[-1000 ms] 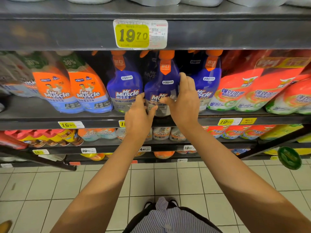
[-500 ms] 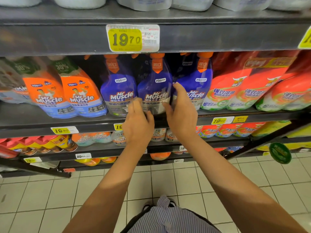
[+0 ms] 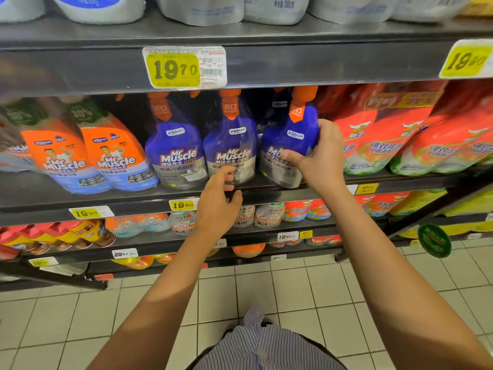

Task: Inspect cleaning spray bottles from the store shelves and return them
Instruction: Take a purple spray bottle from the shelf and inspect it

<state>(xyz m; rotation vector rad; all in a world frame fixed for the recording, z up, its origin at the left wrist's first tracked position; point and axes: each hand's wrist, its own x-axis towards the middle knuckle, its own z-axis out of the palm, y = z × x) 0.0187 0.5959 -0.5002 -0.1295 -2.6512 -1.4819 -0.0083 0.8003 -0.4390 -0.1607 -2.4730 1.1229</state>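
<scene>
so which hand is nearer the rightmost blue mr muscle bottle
Right. The right hand grips the rightmost blue bottle, wrapped round its right side with the thumb across its label. The left hand sits further left, at the base of the middle blue bottle.

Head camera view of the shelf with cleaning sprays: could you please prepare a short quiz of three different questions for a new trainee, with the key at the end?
1. True or false: the right hand grips the rightmost blue spray bottle in the front row.
2. Multiple choice: the yellow price tag on the shelf edge above the blue bottles reads A) 19.70, B) 35.50, C) 9.10.
3. Fill in: the spray heads on the blue bottles are ____ in colour.

Key: 1 true; 2 A; 3 orange.
</scene>
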